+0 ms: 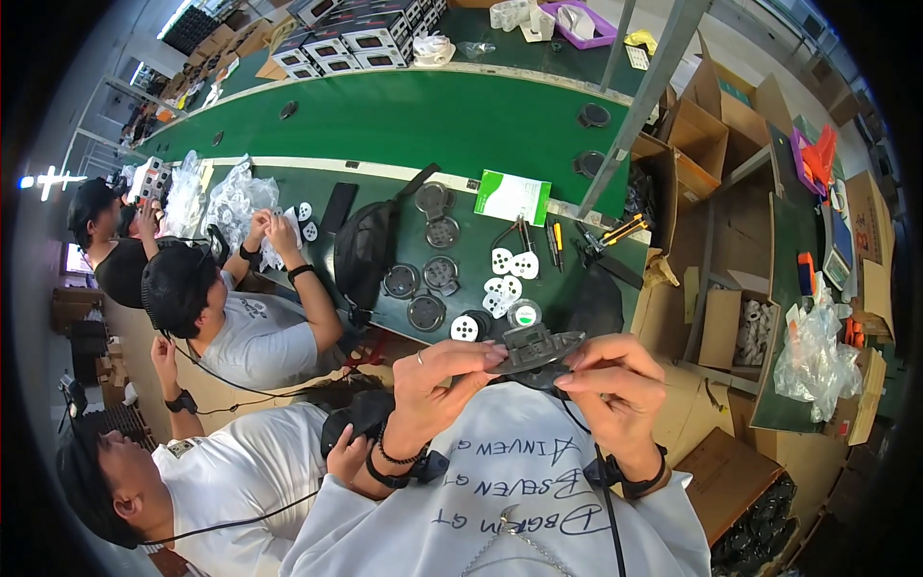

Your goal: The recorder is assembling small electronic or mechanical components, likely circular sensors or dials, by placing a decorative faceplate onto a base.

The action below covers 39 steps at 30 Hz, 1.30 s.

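Note:
Between my two hands is a dark grey, round plastic part (535, 350), tilted and seen nearly edge-on, with a raised block on its upper side. My left hand (440, 387) pinches its left edge between thumb and fingers. The right-hand edge is gripped by the fingers of my right hand (615, 387), where a small dark piece shows below the rim. Just beyond lie a roll of white stickers with dark dots (468, 328), a round tin with a green and white top (525, 313) and loose white stickers (501, 294). Several dark round parts (425, 312) rest farther left.
A black bag (363, 255) and a phone (338, 207) lie left on the green table. Pliers (521, 234), yellow-handled tools (555, 242) and a green-white packet (512, 198) sit behind. Co-workers (255, 332) occupy the left. A metal post (642, 106) and cartons (700, 139) stand right.

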Tool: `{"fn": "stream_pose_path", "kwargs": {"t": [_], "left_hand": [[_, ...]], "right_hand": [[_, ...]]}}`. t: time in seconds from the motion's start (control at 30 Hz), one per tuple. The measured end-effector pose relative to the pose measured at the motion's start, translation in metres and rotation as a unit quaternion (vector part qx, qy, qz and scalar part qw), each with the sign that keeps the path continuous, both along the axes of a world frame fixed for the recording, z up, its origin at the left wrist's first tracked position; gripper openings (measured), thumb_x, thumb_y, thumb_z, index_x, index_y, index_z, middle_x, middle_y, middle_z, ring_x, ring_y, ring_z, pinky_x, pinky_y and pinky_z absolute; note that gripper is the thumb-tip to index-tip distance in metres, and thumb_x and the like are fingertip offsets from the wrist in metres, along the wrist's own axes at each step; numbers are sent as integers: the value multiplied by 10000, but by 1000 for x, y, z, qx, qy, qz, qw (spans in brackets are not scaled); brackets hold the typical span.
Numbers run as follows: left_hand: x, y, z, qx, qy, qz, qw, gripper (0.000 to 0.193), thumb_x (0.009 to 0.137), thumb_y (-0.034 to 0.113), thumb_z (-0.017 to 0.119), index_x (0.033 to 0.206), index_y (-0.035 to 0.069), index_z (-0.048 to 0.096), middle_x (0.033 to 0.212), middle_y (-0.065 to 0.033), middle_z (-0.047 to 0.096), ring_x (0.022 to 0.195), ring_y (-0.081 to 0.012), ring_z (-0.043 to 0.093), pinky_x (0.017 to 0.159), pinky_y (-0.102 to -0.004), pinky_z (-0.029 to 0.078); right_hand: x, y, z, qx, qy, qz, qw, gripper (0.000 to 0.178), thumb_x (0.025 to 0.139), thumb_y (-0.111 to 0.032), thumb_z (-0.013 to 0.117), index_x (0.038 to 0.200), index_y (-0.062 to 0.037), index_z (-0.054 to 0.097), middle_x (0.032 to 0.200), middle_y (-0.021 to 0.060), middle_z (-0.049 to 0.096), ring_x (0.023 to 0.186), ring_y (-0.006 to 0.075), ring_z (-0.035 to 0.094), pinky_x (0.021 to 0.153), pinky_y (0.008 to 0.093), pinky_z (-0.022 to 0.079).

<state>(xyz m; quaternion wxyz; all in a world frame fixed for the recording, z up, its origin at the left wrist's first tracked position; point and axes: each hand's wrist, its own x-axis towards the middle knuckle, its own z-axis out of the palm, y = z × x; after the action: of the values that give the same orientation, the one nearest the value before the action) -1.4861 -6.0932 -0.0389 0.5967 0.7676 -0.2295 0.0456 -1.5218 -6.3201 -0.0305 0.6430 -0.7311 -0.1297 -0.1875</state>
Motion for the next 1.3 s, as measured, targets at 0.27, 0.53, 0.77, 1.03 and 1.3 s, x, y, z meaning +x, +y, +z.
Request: {"fn": "stream_pose_path", "kwargs": {"t": [0.27,0.53,0.77,1.03,1.3], "left_hand": [[-1,-3,-1,-12,4,-6,1000,235,765,-68,793,971,-13,693,962,-181,745,849,-209,728,736,-288,560],[-10,-5,-9,-37,56,39,997,206,790,-48,783,968,-36,681,927,-134,725,771,-129,650,674,-241,496],[-13,-11,-12,-75,79,72,991,224,772,-41,796,971,-27,693,851,-81,718,717,-99,626,615,-231,471],[-17,-15,-11,-129,154,74,977,186,810,-56,763,974,-65,676,879,-78,702,772,-92,641,691,-239,533],[-6,-18,-28,-155,288,67,943,234,869,-40,720,1090,-66,645,929,-54,693,821,-58,636,687,-185,496]], "right_hand": [[-2,2,1,5,18,-27,999,232,753,138,753,900,-40,778,966,83,633,778,155,663,649,250,534],[-1,7,9,-1,99,-62,993,171,793,105,759,949,37,743,949,112,660,827,142,646,651,226,505],[1,15,0,108,126,-89,982,200,805,92,772,990,29,728,942,112,685,788,121,670,654,230,540],[10,9,2,47,176,-111,977,323,804,34,804,1091,23,657,875,61,632,779,83,635,661,223,543],[15,4,-15,181,283,34,941,299,852,-8,777,1119,29,647,806,-10,639,692,67,612,618,218,521]]}}
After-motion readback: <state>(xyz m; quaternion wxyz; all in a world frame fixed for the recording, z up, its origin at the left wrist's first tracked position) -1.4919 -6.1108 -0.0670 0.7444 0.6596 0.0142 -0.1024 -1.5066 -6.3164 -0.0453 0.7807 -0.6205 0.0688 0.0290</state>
